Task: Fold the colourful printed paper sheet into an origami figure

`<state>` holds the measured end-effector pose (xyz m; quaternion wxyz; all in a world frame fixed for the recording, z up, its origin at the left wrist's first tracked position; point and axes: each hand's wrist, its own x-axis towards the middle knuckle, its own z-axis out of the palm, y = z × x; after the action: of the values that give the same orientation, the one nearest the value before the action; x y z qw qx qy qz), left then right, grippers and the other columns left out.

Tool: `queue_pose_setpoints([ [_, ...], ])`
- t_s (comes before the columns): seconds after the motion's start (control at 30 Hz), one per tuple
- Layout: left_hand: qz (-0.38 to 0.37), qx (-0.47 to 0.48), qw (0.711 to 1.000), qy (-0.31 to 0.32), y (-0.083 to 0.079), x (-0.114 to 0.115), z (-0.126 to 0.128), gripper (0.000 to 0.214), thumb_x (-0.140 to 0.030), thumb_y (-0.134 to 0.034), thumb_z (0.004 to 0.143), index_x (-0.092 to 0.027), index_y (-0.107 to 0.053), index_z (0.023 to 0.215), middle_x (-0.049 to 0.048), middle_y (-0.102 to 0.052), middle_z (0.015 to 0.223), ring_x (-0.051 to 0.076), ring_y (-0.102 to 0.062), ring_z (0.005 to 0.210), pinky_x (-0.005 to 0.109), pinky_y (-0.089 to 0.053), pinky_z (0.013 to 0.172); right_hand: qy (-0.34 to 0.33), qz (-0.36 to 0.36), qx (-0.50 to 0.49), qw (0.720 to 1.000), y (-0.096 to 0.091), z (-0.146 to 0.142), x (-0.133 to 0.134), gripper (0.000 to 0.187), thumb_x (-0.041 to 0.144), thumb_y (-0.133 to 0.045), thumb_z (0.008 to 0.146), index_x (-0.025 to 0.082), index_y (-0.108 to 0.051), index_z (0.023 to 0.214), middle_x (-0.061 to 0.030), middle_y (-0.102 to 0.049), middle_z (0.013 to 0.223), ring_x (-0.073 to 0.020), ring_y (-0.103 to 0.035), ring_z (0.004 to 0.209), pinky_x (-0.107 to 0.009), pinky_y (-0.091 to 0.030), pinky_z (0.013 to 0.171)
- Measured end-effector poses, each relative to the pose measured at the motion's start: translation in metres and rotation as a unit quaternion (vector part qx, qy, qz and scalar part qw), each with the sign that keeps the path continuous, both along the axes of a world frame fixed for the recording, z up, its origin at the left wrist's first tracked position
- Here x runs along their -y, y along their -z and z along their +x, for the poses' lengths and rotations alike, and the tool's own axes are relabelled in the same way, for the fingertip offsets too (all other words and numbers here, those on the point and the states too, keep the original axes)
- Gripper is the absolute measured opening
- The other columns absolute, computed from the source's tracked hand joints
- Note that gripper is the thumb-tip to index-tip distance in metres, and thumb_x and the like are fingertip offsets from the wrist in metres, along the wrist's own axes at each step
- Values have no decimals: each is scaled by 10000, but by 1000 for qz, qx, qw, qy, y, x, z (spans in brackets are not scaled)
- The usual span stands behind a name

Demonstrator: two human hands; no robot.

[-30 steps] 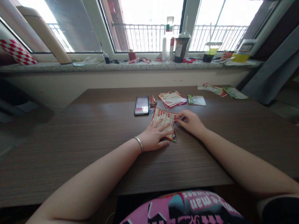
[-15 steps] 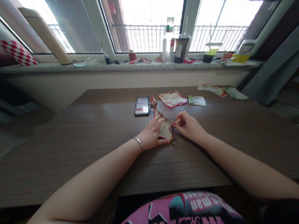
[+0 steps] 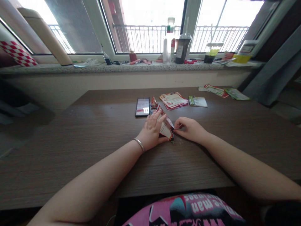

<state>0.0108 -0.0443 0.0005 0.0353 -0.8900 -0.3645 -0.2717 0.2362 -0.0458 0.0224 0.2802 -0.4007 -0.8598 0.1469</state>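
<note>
My left hand (image 3: 152,131), fingers spread, lies flat on a partly folded printed sheet of paper (image 3: 165,129) and presses it against the table. The sheet has a cream face with print, and colourful, creased edges. At the sheet's right edge, my right hand (image 3: 191,129) pinches a corner between thumb and fingertips. Part of the paper is hidden under the left fingers. Just beyond the left fingertips is a small colourful folded paper piece (image 3: 153,102), beside a black phone (image 3: 142,108) with a lit screen.
A stack of printed cards (image 3: 174,100) and a smaller stack (image 3: 198,101) lie farther back on the wooden table (image 3: 94,131). More leaflets (image 3: 216,91) are at the far right. Bottles, a dark drink cup (image 3: 182,48) and small items line the granite windowsill (image 3: 89,67).
My right hand has moved slightly down, and the sheet's right edge is now turned differently, with a pale flap showing near its fingertips. The left hand has shifted only a little.
</note>
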Motion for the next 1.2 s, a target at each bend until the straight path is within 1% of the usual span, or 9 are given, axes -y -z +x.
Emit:
queue_pose_setpoints([
  [0.13,60,-25,998,25,-5,0,-1,916,-473,-736,680,-91,-292,1384,234,-274,1467,347,-156,1406,548,-149,1141,-30,1,-1,1000,3,2,-2,60,198,-606,774,195,-546,777,-8,-609,789,-141,-571,725,-259,-459,678],
  [0.27,98,-65,992,42,-9,0,-1,828,-469,-699,718,-116,-343,1377,192,-298,1472,333,-164,1407,525,-129,1154,-55,4,13,998,5,4,-3,54,194,-610,772,197,-556,776,-10,-608,791,-147,-567,741,-265,-448,693],
  [0.47,127,-117,985,22,-15,4,-1,803,-506,-680,731,-164,-364,1386,122,-353,1464,339,-192,1395,540,-79,1156,-63,4,-2,998,5,3,-4,55,177,-594,777,199,-544,765,-7,-587,786,-141,-555,737,-253,-443,673],
  [0.57,115,-134,984,23,-18,5,-1,747,-509,-641,769,-179,-373,1384,96,-446,1396,324,-241,1379,546,-53,1158,-57,1,-12,998,6,2,-4,52,157,-581,773,196,-546,768,-9,-591,789,-139,-558,740,-252,-451,677],
  [0.7,84,-133,987,13,-19,5,0,700,-505,-612,797,-194,-383,1381,90,-557,1244,317,-358,1311,572,-55,1149,-33,-11,-21,999,6,0,-4,29,163,-563,784,190,-560,792,-18,-605,800,-143,-567,746,-266,-464,697],
  [0.87,48,-101,994,20,-19,5,1,715,-444,-652,773,-188,-381,1383,94,-559,1248,303,-453,1220,580,-21,1146,6,-31,-65,997,10,-1,-5,30,213,-566,788,192,-545,788,-2,-587,763,-126,-553,677,-256,-466,648],
  [0.97,31,-79,996,32,-20,6,2,679,-369,-641,773,-180,-391,1376,100,-565,1247,289,-479,1196,564,-49,1149,21,-73,-113,991,13,-2,-5,94,271,-588,786,195,-534,800,17,-574,702,-115,-548,621,-245,-467,603],
  [1.07,18,-61,998,29,-22,6,2,626,-357,-628,771,-162,-434,1334,110,-595,1184,273,-524,1136,549,-91,1148,17,-112,-144,983,12,-4,-3,128,299,-598,784,196,-533,826,32,-566,662,-109,-544,586,-237,-466,574],
  [1.2,4,-32,999,14,-23,7,2,538,-372,-618,781,-171,-478,1260,96,-621,1127,259,-548,1091,536,-108,1142,-7,-105,-157,982,8,-5,2,99,232,-565,796,187,-551,883,14,-589,722,-109,-563,632,-237,-485,606],
])
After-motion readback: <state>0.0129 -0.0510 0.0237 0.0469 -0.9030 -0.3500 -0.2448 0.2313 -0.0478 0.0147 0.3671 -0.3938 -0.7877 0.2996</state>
